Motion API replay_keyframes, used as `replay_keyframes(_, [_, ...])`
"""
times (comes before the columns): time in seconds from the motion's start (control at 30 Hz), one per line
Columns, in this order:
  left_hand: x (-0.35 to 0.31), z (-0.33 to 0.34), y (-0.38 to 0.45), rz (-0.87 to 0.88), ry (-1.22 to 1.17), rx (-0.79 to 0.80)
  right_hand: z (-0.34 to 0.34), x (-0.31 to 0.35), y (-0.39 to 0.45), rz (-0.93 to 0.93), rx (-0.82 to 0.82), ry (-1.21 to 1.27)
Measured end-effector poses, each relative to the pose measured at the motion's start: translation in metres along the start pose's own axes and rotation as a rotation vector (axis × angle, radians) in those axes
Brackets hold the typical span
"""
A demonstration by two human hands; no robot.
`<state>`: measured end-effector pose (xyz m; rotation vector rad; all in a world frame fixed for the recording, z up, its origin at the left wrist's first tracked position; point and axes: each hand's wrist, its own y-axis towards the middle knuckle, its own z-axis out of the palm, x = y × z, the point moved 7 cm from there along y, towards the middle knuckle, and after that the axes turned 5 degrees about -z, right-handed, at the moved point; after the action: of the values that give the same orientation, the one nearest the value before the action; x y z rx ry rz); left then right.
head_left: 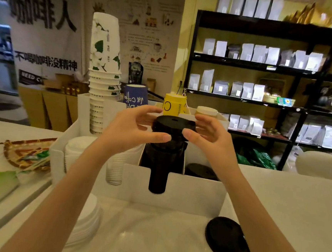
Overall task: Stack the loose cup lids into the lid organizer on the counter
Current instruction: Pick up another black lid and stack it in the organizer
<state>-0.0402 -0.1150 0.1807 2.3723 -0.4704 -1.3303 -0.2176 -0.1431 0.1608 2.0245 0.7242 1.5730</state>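
A black shelf unit [266,66] is filling the right wall, its tiers carrying rows of pale bags [249,52]. White posters [47,25] with large dark characters are hanging on the left wall, and an illustrated chart [147,33] is hanging beside them. A yellowish wall [186,27] is showing between chart and shelves. A white counter [295,197] is stretching across the foreground under soft indoor light.
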Motion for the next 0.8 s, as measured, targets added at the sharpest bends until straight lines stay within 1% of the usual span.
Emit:
replay_keyframes(0.13, [0.015,0.004,0.008,-0.016,-0.005,-0.071,0.008,-0.016,0.002,0.016,-0.023,0.014])
replay_keyframes(0.3, [0.033,0.011,0.014,-0.025,0.075,-0.123,0.020,-0.036,0.003,0.024,0.044,-0.040])
replay_keyframes(0.47, [0.043,0.020,0.015,-0.040,0.171,-0.098,0.028,-0.057,0.000,0.073,0.128,-0.065])
replay_keyframes(0.6, [0.047,0.024,0.013,-0.065,0.236,-0.078,0.031,-0.061,-0.004,0.052,0.164,-0.072])
replay_keyframes(0.8, [0.043,0.025,0.010,-0.064,0.257,-0.085,0.032,-0.055,-0.002,-0.010,0.195,-0.195])
